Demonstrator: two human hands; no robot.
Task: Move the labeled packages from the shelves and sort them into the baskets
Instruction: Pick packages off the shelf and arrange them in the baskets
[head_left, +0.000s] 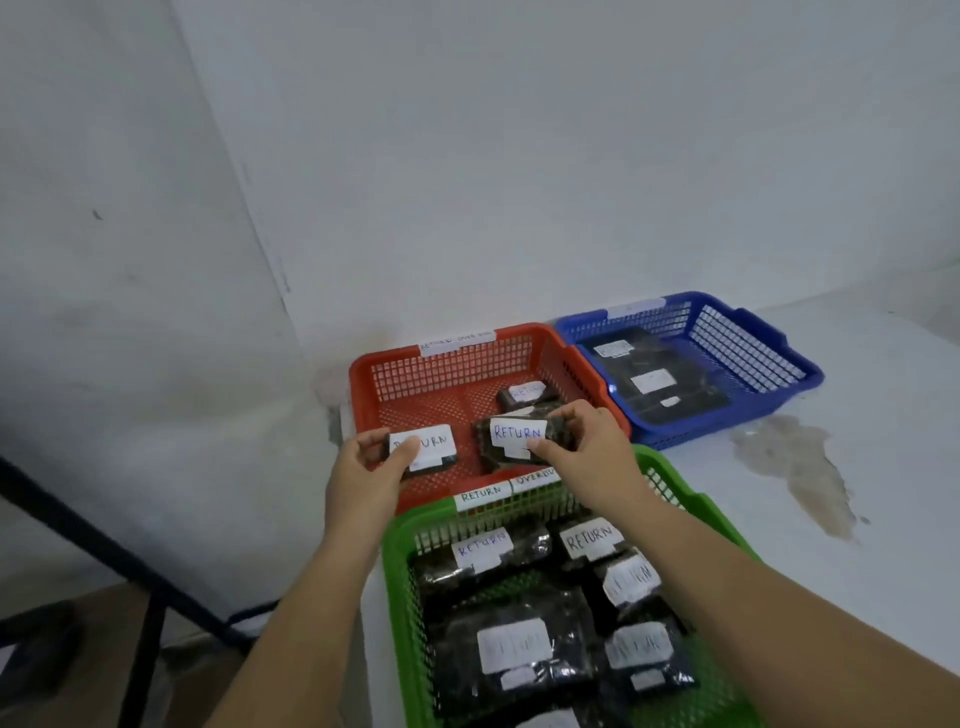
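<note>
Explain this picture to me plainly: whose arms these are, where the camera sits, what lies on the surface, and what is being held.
There is no machine here: a person wears a camera on the head, looking down at their own arms. On a white surface stand three plastic baskets: red, blue and green, each holding dark packages with white labels. The left hand grips one package labelled RETURN, and the right hand grips another RETURN package, both over the red basket.

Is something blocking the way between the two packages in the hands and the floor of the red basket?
Nothing visible does. The left hand and right hand each hold a RETURN package over bare floor of the red basket. One small package lies farther back, out of the way.
</note>
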